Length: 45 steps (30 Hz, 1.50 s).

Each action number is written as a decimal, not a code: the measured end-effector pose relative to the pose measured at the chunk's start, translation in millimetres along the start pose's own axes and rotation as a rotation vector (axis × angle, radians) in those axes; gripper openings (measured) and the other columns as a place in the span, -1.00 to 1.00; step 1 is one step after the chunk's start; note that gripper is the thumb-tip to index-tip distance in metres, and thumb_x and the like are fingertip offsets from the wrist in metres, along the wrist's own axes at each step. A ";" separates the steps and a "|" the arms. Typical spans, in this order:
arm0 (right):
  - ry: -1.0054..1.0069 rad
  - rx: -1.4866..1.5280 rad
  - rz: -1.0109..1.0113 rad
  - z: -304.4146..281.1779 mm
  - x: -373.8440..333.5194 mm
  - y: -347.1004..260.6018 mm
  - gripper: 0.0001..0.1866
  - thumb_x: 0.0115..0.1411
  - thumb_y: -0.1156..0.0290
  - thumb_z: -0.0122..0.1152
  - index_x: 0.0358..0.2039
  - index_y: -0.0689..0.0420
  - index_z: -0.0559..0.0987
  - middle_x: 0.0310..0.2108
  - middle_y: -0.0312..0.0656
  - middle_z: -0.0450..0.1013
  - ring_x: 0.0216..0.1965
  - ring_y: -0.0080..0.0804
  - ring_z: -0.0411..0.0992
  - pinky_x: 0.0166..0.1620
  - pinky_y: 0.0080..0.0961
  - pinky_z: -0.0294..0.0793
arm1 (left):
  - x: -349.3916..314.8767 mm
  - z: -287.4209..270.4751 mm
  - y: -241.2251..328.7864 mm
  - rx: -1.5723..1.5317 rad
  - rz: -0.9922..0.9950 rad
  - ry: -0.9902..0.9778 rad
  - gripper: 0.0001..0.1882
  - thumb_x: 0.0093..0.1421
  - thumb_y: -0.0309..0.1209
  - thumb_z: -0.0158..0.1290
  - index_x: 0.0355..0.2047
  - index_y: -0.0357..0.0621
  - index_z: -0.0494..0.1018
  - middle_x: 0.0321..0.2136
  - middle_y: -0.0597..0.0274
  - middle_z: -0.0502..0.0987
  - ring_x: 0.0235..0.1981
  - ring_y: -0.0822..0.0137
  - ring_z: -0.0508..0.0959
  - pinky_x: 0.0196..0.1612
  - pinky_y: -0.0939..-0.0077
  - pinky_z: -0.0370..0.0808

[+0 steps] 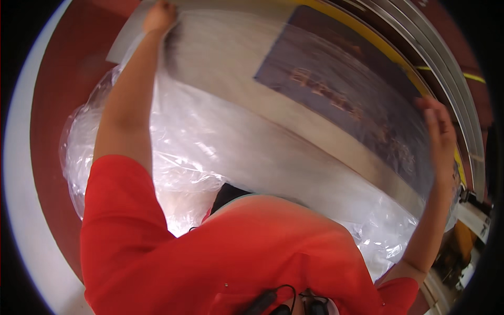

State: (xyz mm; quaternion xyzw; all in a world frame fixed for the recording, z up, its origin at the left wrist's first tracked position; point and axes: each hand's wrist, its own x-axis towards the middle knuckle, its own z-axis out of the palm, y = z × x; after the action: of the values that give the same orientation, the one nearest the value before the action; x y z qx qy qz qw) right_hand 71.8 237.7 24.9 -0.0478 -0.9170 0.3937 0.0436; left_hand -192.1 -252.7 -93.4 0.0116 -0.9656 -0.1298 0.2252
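A large pale board [220, 44] with a dark printed picture [336, 84] lies in front of me. Clear plastic film [184, 136] spreads from the board toward my body, crinkled and shiny. My left arm reaches to the far left, where my left hand [160, 18] is closed in a fist on the film's edge, slightly blurred. At the board's right end, my right hand [440, 128] is raised with fingers bent around the film's edge. What lies inside its grasp is partly hidden.
A yellow strip [388, 58] and metal rails [433, 50] run along the board's far side. Reddish floor [58, 105] shows at the left, with a white curved band [23, 173] beyond. Dark and yellow equipment [459, 247] stands at the lower right.
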 end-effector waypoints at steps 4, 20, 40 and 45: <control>-0.865 0.267 -0.630 115.0 -24.7 -143.5 -0.48 -0.08 0.26 0.10 -0.12 0.22 0.25 -0.09 -0.04 0.20 -0.08 -0.27 0.20 -0.10 -0.53 0.23 | -15.1 -17.7 1.2 0.001 -0.170 0.009 -0.73 0.00 -0.26 -0.16 -0.37 -0.19 0.29 -0.44 -0.06 0.43 -0.37 0.01 0.42 -0.31 0.20 0.33; -0.228 0.389 0.314 -44.4 -154.7 6.6 -0.81 -0.04 0.31 -0.03 -0.54 0.17 0.44 -0.53 -0.25 0.36 -0.47 -0.53 0.29 -0.42 -0.58 0.25 | 6.9 -0.6 -8.1 0.008 -0.012 -0.131 -0.64 0.06 -0.19 -0.31 -0.33 -0.21 0.32 -0.32 -0.10 0.38 -0.27 -0.03 0.38 -0.20 0.23 0.30; 0.017 -0.431 0.903 -116.9 -338.0 173.5 -0.78 -0.16 0.28 0.17 -0.72 0.11 0.37 -0.81 -0.35 0.25 -0.78 -0.57 0.22 -0.68 -0.61 0.18 | 92.2 64.2 -155.9 0.110 0.136 -0.073 -0.60 0.07 -0.15 -0.24 -0.32 -0.28 0.30 -0.37 -0.17 0.38 -0.31 -0.05 0.39 -0.27 0.26 0.31; -0.045 -0.988 0.720 -104.7 -244.1 112.8 -0.71 -0.09 0.09 0.07 -0.52 0.06 0.44 -0.56 -0.20 0.41 -0.46 -0.23 0.37 -0.40 -0.32 0.33 | 79.8 60.7 -134.4 0.063 0.146 -0.055 -0.60 0.07 -0.15 -0.22 -0.36 -0.31 0.32 -0.40 -0.18 0.38 -0.33 -0.05 0.39 -0.28 0.27 0.31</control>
State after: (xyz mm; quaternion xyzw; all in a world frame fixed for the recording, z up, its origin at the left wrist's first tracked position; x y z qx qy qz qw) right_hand 332.2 360.3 4.6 -0.3611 -0.9180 -0.0874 -0.1389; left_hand -295.2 -374.2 -145.8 -0.0555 -0.9733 -0.0827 0.2068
